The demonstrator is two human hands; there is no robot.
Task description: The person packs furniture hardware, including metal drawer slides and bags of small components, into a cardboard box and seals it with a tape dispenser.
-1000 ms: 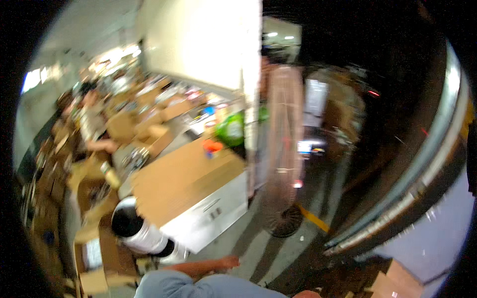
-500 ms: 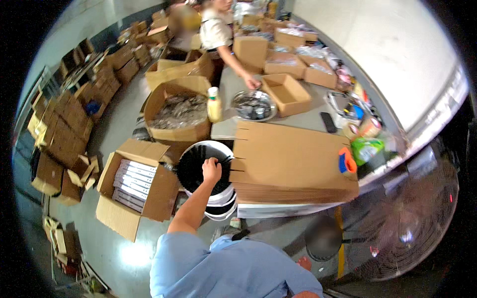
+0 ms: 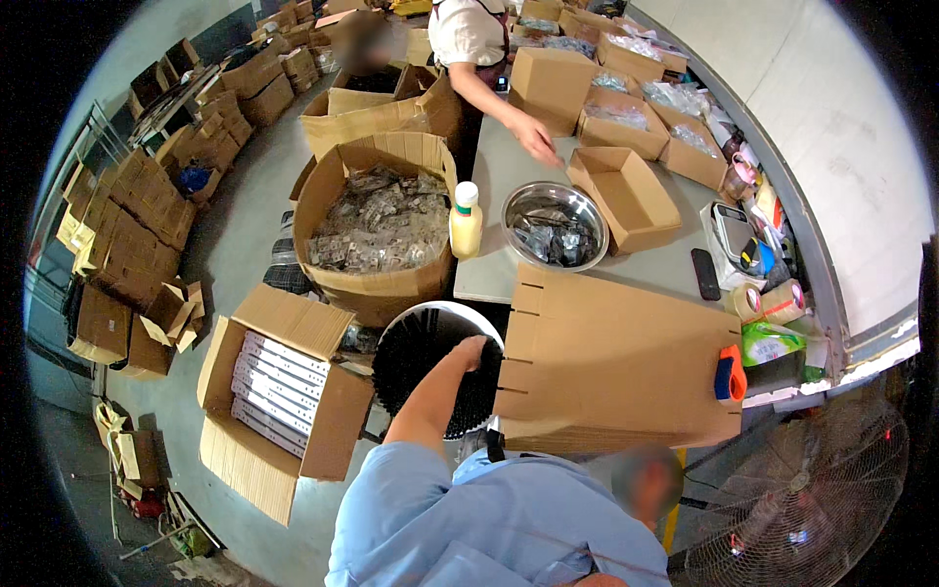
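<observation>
My left hand (image 3: 471, 353) reaches into a white bucket (image 3: 495, 328), against its right inner side. Thin black pieces (image 3: 416, 364), packed closely with their ends up, fill the bucket; their kind I cannot make out. The fingers point down and are mostly hidden, so whether they grip anything does not show. Low on the right of my body, a blurred patch covers a skin-coloured shape that seems to be my right hand (image 3: 649, 489); its fingers cannot be made out. Right of the bucket lies a stack of flat cardboard (image 3: 616, 362).
An open carton (image 3: 328, 430) of white perforated strips stands left of the bucket. Beyond are a carton of small bags (image 3: 377, 220), a yellowish bottle (image 3: 466, 230), a metal bowl (image 3: 555, 225) and an empty box (image 3: 626, 196). A co-worker's hand (image 3: 536, 139) hovers near the bowl. A fan (image 3: 802, 489) stands right.
My left hand has gone from above the bucket's middle down into its right side. The co-worker's hand has lifted away from the bowl. The whole view has shifted.
</observation>
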